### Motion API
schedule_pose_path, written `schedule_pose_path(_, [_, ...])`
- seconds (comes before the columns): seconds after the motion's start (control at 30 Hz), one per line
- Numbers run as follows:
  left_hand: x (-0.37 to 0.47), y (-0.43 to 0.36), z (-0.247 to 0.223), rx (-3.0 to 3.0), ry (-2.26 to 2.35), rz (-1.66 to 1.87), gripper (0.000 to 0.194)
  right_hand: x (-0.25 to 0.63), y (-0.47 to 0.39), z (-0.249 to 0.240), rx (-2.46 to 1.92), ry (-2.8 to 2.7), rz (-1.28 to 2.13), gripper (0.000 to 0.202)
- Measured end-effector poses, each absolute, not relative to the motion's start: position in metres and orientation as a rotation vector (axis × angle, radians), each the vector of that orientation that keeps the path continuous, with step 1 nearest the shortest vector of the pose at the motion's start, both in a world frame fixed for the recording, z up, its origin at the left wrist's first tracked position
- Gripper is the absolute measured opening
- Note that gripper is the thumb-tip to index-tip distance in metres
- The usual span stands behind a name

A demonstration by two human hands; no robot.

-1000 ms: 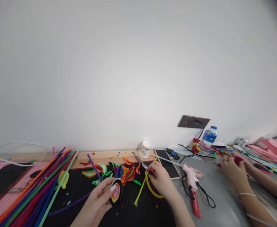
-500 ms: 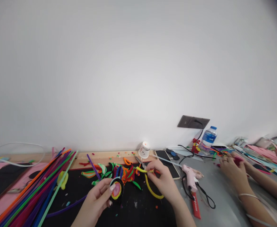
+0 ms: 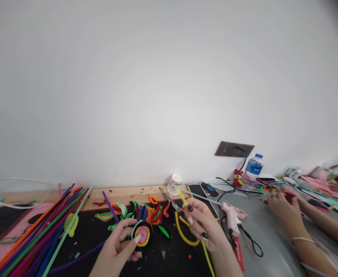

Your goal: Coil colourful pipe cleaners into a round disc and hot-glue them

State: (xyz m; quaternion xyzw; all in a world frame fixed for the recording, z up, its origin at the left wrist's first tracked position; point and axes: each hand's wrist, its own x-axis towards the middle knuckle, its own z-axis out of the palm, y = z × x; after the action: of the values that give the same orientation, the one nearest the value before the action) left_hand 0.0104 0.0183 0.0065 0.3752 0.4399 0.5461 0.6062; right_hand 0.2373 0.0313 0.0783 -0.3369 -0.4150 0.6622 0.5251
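Note:
Low in the head view, my left hand (image 3: 117,246) grips a round coiled disc (image 3: 143,235) by its left edge. The disc has a pink centre, yellow and orange rings, and a black outer rim. To its right, my right hand (image 3: 202,223) pinches a yellow pipe cleaner (image 3: 206,258), one end pointing up above the fingers and a length hanging below. A yellow curve (image 3: 179,232) loops beside that hand; I cannot tell whether it is the same piece. Behind both hands lie leaf-shaped pipe cleaner pieces (image 3: 146,212) and a metal hand tool (image 3: 172,202).
Long pipe cleaners (image 3: 46,227) are heaped at left. A paper cup (image 3: 174,184) and phone (image 3: 203,200) lie near the wall. On the right are a pink glue gun (image 3: 231,217) with cable, a water bottle (image 3: 253,169) and another person's hands (image 3: 284,207).
My right hand has turned, raising the yellow pipe cleaner's end upright, and a length now hangs below it. The disc in my left hand now faces the camera more.

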Motion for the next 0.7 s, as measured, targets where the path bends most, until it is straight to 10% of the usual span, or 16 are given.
schedule_pose_path(0.7, [0.009, 0.018, -0.002, 0.997, 1.176, 1.232, 0.043, 0.206, 0.041, 0.05, -1.207, -1.18, 1.585, 0.025])
